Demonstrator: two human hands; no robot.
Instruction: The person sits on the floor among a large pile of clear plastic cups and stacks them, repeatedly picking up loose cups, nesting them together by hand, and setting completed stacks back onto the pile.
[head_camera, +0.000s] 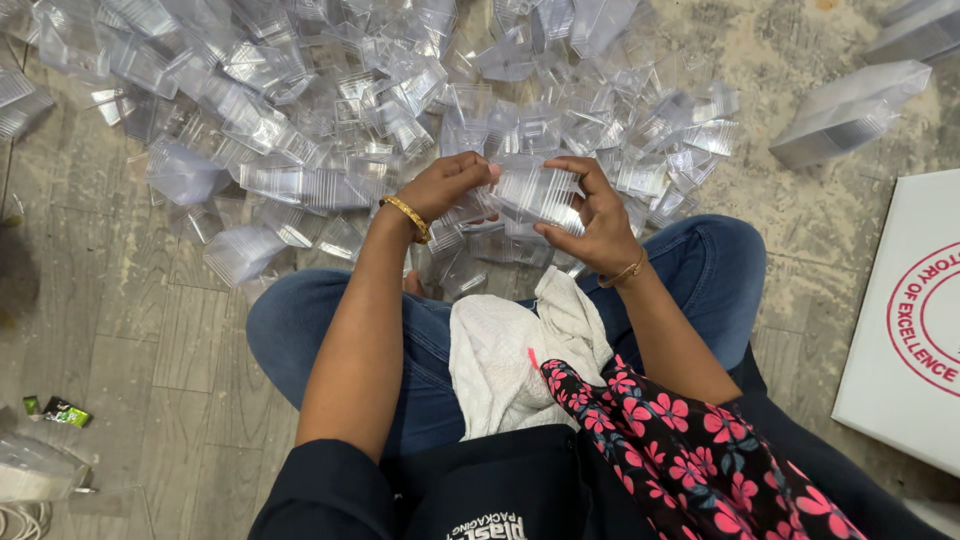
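Looking down from my head camera, I sit cross-legged on the floor and hold a clear plastic container (538, 192) above my knees. My right hand (597, 225) grips its right side, fingers curled over the top and thumb below. My left hand (452, 183) pinches its left edge with bunched fingertips. A heap of clear containers (330, 110) spreads just beyond. A white cloth (500, 350) lies in my lap, and a white box (915, 320) sits to my right.
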